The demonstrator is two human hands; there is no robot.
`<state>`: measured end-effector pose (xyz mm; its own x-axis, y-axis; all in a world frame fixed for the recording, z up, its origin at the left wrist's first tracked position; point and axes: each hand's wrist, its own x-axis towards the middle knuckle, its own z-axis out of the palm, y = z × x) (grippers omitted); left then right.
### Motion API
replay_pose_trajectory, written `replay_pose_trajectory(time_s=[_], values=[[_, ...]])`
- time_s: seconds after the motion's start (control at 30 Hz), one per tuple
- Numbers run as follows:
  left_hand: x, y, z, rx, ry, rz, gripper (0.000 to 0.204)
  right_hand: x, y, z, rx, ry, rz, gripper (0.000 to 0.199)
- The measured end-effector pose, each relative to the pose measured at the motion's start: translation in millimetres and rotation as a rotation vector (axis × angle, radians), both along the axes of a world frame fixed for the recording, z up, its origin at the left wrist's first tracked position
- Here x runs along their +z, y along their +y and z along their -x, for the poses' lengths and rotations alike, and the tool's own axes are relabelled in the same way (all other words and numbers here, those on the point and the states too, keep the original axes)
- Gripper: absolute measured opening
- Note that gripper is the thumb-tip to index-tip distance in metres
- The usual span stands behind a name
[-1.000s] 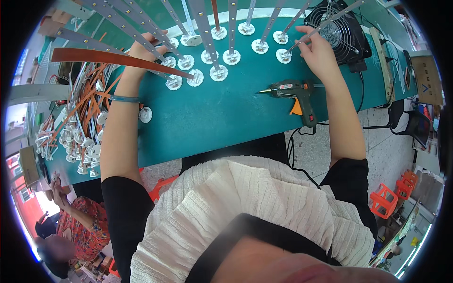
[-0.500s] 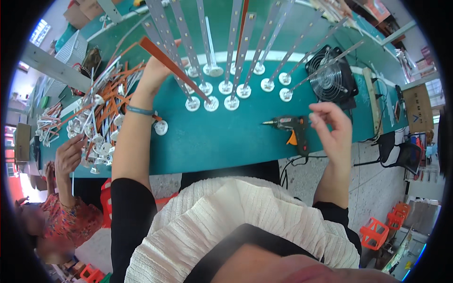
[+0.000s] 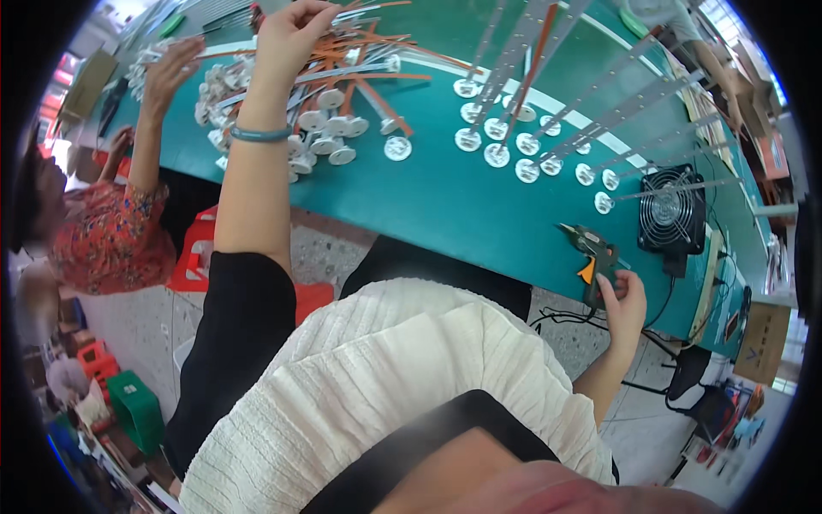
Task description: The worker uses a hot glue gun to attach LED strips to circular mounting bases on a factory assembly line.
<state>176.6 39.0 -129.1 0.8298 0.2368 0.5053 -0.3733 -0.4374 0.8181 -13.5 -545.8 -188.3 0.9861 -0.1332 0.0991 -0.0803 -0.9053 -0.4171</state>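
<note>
My left hand reaches over a pile of orange and white strips with round white ends. Its thumb and fingers are pinched together at the strips' far side; what they hold, if anything, I cannot make out. On the right, my right hand is beside the handle of a black glue gun with an orange trigger. Its thumb is close to the handle, and its fingers are loosely bent, apart from the thumb. The gun lies on the green table.
Several LED strips stand or lean on round white bases beyond the glue gun. A black fan sits right of them, with cables nearby. One round white piece lies by the pile. At left, another person's hand is raised over the table.
My view has swung left. My left hand has gone from among the standing strips to the pile. My right hand has come down beside the glue gun's handle.
</note>
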Motion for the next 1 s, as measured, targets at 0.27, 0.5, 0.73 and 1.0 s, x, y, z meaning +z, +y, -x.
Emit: replay_pose_trajectory(time_s=[0.27, 0.5, 0.73, 1.0], values=[[-38.3, 7.9, -2.1, 0.010, 0.510, -1.170, 0.020, -30.5, -4.1, -8.8, -0.061, 0.076, -0.184, 0.046], [-32.9, 35.5, 0.0, 0.075, 0.308, -1.140, 0.019, -37.5, -1.4, -2.9, -0.084, 0.026, -0.346, 0.044], [81.4, -46.0, 108.7, -0.097, 0.049, -1.248, 0.019, 6.5, 40.6, 1.6, 0.057, -0.234, -0.423, 0.037], [78.9, -188.2, 149.5, -0.802, 0.006, -1.371, 0.020, 25.1, 197.9, -21.5, 0.686, 0.035, -0.625, 0.059]])
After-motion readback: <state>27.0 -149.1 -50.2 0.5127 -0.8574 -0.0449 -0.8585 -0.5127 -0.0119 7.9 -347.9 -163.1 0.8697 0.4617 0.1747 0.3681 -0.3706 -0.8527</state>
